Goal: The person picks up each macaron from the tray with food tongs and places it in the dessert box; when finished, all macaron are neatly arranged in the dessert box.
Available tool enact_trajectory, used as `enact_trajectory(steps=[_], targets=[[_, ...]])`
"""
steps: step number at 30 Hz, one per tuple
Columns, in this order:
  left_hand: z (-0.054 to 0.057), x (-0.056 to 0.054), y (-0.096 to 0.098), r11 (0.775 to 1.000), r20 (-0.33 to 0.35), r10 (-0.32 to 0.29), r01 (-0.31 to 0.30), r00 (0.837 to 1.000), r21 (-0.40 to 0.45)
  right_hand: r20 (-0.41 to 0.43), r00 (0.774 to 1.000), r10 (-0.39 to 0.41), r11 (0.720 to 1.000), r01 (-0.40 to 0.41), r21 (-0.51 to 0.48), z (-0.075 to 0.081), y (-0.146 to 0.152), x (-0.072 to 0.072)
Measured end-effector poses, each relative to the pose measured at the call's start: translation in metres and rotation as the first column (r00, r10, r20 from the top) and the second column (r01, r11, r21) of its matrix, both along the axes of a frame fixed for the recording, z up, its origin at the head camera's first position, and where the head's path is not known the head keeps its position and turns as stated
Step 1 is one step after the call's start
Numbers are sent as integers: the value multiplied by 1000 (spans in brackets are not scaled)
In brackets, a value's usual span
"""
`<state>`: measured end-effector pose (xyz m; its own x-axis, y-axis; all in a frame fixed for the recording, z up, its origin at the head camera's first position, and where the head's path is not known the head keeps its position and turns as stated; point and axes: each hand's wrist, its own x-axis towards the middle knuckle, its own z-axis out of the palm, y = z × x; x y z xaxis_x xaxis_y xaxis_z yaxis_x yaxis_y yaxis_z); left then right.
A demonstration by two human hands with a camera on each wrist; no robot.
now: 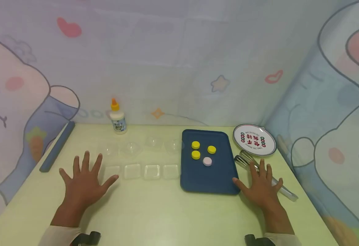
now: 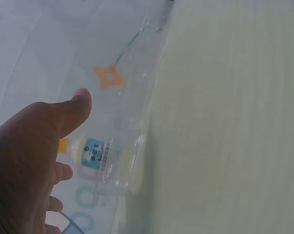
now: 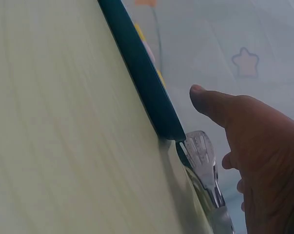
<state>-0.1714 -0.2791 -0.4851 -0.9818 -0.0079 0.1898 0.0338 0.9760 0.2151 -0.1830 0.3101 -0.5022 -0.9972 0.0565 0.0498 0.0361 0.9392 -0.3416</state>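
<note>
My left hand (image 1: 82,186) is spread with fingers apart, left of a row of small clear square plastic containers (image 1: 132,171); it holds nothing. Behind that row sit several clear domed plastic pieces (image 1: 132,148). With fingers spread, my right hand (image 1: 261,189) is over the metal tongs (image 1: 285,192), its thumb by the lower right corner of the dark blue tray (image 1: 210,181). Whether it touches either cannot be told in the head view; in the right wrist view the thumb (image 3: 210,105) stands apart from both. On the tray lie three yellow discs (image 1: 211,149) and a pale pink one (image 1: 207,161).
A white glue bottle (image 1: 118,119) with an orange cap stands at the table's back edge. The round plate (image 1: 254,139) with red lettering lies at the back right. Along the left edge is a long blue-grey bar (image 1: 57,147). A printed cloth (image 1: 173,61) surrounds the table.
</note>
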Motion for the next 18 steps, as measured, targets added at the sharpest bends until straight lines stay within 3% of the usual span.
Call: enact_trajectory(steps=[10, 18], targets=[[14, -7, 39, 992, 39, -97, 100, 994, -81, -12, 999, 34, 999, -33, 38, 7, -5, -1], [18, -20, 65, 972, 44, -177, 181, 983, -147, -44, 997, 56, 994, -51, 92, 11, 2, -15]])
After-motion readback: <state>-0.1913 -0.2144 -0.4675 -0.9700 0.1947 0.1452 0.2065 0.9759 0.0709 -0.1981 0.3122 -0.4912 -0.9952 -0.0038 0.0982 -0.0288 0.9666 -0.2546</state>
